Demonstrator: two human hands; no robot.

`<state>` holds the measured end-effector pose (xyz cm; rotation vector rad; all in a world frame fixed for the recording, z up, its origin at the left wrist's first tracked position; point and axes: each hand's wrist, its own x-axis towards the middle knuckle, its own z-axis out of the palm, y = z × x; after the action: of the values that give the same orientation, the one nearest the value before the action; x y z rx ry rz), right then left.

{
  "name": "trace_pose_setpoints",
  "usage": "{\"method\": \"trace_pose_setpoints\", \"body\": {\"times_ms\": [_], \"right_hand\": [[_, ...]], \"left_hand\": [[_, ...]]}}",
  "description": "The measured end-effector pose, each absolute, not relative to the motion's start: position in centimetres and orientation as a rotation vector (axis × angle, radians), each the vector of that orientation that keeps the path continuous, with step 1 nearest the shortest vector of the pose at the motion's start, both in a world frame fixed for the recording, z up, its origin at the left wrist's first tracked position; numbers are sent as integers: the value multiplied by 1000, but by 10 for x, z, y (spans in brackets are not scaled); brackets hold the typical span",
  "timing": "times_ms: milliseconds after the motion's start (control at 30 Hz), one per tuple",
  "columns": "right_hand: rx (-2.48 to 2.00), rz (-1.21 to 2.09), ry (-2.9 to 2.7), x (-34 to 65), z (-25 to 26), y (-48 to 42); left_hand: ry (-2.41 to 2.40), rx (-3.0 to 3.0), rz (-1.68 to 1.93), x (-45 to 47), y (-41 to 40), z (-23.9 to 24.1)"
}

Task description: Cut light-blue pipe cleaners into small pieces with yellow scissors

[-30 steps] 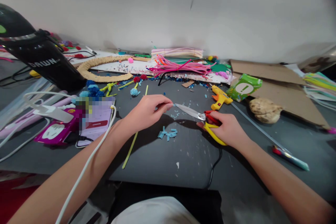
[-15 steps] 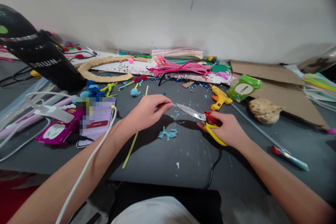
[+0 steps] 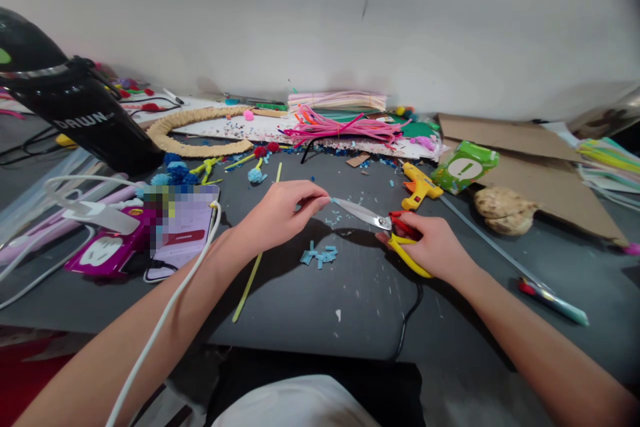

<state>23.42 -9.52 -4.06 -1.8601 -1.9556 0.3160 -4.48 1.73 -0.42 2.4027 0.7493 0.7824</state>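
Observation:
Between thumb and fingertips, my left hand (image 3: 290,212) pinches a small light-blue strip (image 3: 333,199), most of it hidden by the fingers. My right hand (image 3: 435,247) is wrapped round the red and yellow handles of a pair of scissors (image 3: 367,215). The blades look closed or nearly so, with their tips at the blue strip. Below them on the grey table lies a small pile of cut light-blue pieces (image 3: 320,255), with finer bits scattered nearby. A yellow-green strip (image 3: 249,285) runs partly under my left forearm.
A yellow glue gun (image 3: 421,185) and a green packet (image 3: 466,165) lie to the right, near cardboard (image 3: 550,193). Pink pipe cleaners (image 3: 345,127) lie at the back. On the left are a black bottle (image 3: 95,120), a phone (image 3: 190,240) and a white cable crossing my left forearm.
The scissor blades have drawn together slightly at the blue strip. Both hands stay in nearly the same place.

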Motion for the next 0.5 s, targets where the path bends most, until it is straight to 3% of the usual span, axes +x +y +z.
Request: {"method": "trace_pose_setpoints", "body": {"times_ms": [500], "right_hand": [[-1881, 297, -1922, 234, -38, -94]], "left_hand": [[755, 2397, 774, -44, 17, -4]]}}
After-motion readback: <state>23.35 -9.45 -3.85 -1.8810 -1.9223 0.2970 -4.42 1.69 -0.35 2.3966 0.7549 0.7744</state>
